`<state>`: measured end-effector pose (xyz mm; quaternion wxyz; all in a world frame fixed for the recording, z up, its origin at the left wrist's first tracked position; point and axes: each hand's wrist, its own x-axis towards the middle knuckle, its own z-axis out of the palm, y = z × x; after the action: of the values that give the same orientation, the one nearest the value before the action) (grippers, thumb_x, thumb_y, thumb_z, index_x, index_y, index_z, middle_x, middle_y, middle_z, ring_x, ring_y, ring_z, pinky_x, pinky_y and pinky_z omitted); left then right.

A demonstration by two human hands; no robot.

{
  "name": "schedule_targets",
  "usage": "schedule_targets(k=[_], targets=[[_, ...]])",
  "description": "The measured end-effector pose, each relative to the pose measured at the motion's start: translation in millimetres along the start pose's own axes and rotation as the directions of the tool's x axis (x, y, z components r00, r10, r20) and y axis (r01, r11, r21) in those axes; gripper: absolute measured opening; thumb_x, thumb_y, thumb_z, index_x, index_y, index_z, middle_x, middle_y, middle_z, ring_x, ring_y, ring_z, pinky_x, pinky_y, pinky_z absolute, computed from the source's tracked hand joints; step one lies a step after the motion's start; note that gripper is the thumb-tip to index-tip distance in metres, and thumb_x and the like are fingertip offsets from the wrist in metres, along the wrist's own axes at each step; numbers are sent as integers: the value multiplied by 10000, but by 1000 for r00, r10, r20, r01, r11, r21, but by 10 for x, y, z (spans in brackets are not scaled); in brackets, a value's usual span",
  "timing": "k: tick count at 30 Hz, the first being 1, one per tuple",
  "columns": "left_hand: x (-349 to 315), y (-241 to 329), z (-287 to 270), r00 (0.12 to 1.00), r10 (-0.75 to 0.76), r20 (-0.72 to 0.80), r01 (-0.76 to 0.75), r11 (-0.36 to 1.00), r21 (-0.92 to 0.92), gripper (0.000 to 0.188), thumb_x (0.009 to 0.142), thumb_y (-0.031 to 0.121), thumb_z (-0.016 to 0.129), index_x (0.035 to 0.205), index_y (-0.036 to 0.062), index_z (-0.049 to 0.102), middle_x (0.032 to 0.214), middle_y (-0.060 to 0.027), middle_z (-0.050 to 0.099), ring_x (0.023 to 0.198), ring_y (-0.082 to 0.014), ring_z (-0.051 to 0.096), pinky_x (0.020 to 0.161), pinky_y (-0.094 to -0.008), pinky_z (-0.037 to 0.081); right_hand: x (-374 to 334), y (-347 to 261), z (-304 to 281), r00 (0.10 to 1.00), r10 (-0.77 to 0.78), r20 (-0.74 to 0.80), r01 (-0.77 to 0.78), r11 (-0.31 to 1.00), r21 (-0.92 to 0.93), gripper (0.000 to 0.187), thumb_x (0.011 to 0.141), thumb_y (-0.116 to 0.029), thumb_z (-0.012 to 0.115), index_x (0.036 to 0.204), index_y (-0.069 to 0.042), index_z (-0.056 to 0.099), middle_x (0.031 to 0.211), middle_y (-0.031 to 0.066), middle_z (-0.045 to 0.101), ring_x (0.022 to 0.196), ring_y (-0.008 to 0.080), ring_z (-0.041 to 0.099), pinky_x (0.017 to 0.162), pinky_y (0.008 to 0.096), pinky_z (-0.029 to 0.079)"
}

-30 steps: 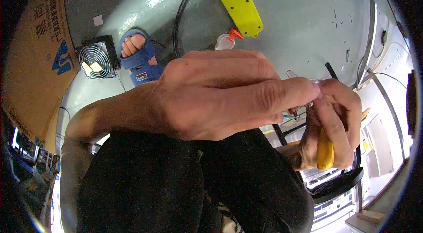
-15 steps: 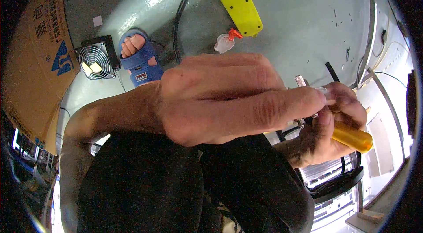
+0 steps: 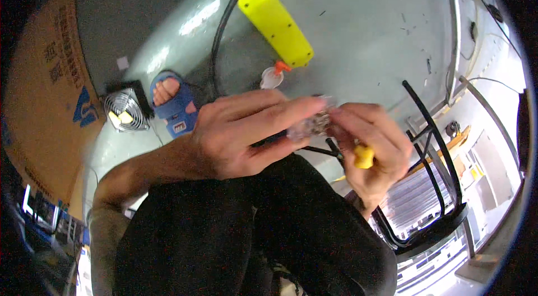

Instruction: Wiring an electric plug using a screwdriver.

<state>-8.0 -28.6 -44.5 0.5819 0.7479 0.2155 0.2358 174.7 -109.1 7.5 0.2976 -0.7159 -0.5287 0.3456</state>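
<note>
In front of my knees both hands meet. My left hand (image 3: 241, 136) is closed, its thumb and fingers pinching a small clear plastic piece with shiny metal parts (image 3: 316, 124), which is blurred. The right hand (image 3: 378, 142) is closed too: its fingertips touch the near side of that clear piece. A yellow tool handle (image 3: 363, 157) is tucked in the right palm, with its end pointing out between thumb and fingers. The rest of this tool is hidden, so its kind cannot be made out.
On the floor ahead lie a yellow power strip (image 3: 274, 24), a black cable (image 3: 219, 33) and a white cap with an orange part (image 3: 273, 76). A small metal-grilled fan (image 3: 126, 110) stands beside my blue sandal (image 3: 176, 108). A cardboard box (image 3: 53, 100) is left, a black-framed chair (image 3: 443, 217) right.
Both hands have moved down and left, nearer my lap. The yellow handle has turned, so its end now faces me. More of the clear piece with metal parts shows between the fingers.
</note>
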Motion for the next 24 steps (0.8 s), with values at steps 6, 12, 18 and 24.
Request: schedule_targets(k=[6, 12, 18, 24], targets=[[3, 45, 41, 997, -72, 1, 72, 994, -80, 453, 665, 10, 754, 1080, -47, 584, 911, -170, 649, 789, -264, 655, 683, -324, 535, -95, 116, -10, 996, -71, -58, 73, 997, 27, 190, 664, -8, 724, 840, 12, 655, 778, 112, 633, 708, 224, 629, 644, 286, 497], [11, 2, 86, 990, 137, 6, -137, 990, -7, 426, 679, 6, 745, 1068, -54, 582, 871, -130, 634, 734, -243, 641, 643, -319, 536, -63, 60, -53, 992, 124, 21, -125, 980, 155, 159, 684, -12, 729, 793, 17, 617, 779, 114, 629, 688, 216, 622, 618, 286, 488], [-5, -19, 135, 995, 100, -15, -99, 994, 44, 458, 691, 14, 741, 1111, -39, 568, 849, -112, 623, 727, -225, 627, 638, -306, 525, -93, 44, 85, 967, 253, -10, -250, 960, 130, 137, 708, 34, 682, 818, 19, 602, 788, 113, 617, 681, 213, 611, 623, 276, 482], [11, -35, 147, 996, 28, -81, -30, 999, -21, 495, 683, 8, 741, 1142, -36, 560, 811, -109, 627, 685, -218, 626, 611, -300, 514, -85, 93, 198, 977, 72, -199, -72, 997, 5, 189, 664, 106, 672, 820, 24, 603, 825, 147, 614, 696, 234, 605, 618, 274, 475]])
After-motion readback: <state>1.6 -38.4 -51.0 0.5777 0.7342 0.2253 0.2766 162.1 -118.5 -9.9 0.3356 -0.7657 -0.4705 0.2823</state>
